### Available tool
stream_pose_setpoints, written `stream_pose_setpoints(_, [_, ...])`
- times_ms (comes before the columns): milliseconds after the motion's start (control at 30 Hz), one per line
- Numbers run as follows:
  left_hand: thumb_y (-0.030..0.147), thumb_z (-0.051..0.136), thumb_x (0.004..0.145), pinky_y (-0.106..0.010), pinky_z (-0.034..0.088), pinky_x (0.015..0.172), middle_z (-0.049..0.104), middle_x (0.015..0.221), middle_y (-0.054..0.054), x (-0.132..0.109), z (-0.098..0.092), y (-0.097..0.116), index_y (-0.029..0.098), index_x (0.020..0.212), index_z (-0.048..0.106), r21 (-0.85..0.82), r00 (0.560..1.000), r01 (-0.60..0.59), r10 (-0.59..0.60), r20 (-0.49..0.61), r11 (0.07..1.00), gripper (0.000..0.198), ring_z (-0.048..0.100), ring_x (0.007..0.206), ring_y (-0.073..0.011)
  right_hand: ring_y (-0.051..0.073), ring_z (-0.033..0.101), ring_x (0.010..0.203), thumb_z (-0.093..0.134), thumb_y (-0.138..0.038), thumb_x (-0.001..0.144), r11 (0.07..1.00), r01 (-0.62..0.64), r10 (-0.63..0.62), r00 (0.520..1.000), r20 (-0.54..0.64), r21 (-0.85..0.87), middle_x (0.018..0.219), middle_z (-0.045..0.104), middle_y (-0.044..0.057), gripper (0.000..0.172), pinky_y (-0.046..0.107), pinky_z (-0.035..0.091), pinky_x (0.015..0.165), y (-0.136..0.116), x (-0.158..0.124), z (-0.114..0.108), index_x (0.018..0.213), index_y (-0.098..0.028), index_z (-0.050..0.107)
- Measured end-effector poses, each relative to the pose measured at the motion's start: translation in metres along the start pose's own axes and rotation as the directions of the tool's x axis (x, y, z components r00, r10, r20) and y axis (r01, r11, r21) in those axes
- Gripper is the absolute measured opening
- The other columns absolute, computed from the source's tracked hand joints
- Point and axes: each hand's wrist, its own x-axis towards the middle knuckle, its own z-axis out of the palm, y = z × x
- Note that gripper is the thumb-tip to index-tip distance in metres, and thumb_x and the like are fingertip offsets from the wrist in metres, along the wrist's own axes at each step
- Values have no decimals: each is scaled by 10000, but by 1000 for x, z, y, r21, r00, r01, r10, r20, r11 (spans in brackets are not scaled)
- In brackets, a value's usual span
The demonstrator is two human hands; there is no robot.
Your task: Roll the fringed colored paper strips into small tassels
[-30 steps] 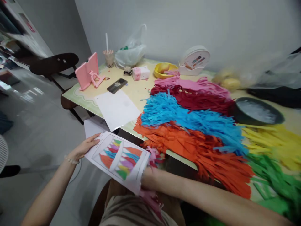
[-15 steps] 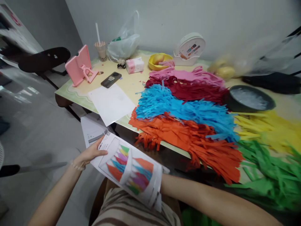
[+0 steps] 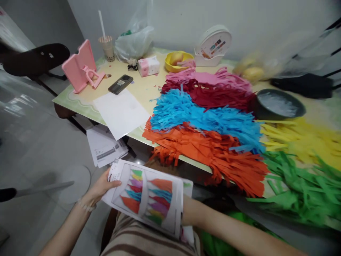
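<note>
My left hand [image 3: 102, 185] grips the left edge of a printed sheet [image 3: 144, 170], thumb on its face, above my lap. Pictured on it are two rows of coloured tassels. Another sheet [image 3: 188, 199] shows behind its right edge. My right forearm [image 3: 207, 217] reaches in behind the printed sheet, which hides the hand and its fingers. Fringed paper bundles lie on the table in orange [image 3: 191, 145], blue [image 3: 202, 117], dark red [image 3: 207, 94], pink [image 3: 210, 78], yellow [image 3: 301, 138] and green [image 3: 301, 188].
A blank white sheet [image 3: 122, 112] overhangs the table edge, with a stack of papers [image 3: 106, 145] below it. Behind are a phone [image 3: 120, 84], pink stand [image 3: 81, 67], drink cup [image 3: 108, 49], tissue pack [image 3: 149, 66], yellow bowl [image 3: 170, 65] and dark bowl [image 3: 255, 106].
The view has shifted, so the table things sit slightly higher and farther left. The printed sheet has tilted flatter, and more of the sheet behind it shows at the right.
</note>
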Motion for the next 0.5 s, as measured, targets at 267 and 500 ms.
stream_pose_setpoints(267, [401,844,601,-414,581,943,742,1171,-63,15,65,-1,232,1230,589,-323,930,-304,206,-306,896,700,652,1173,-317,329,657,1158,648,-608,782,833,498,-328,796,-509,242,1232,693,165,612,546,535,966,10,26,-35,1269,-241,603])
stream_pose_setpoints(500, [441,830,649,-447,488,1053,734,1164,-136,32,128,-18,172,1144,661,-373,964,-238,266,23,897,587,636,1191,-328,294,730,826,852,-453,626,908,286,-28,771,-637,307,919,776,116,467,471,598,818,20,39,3,960,-186,663])
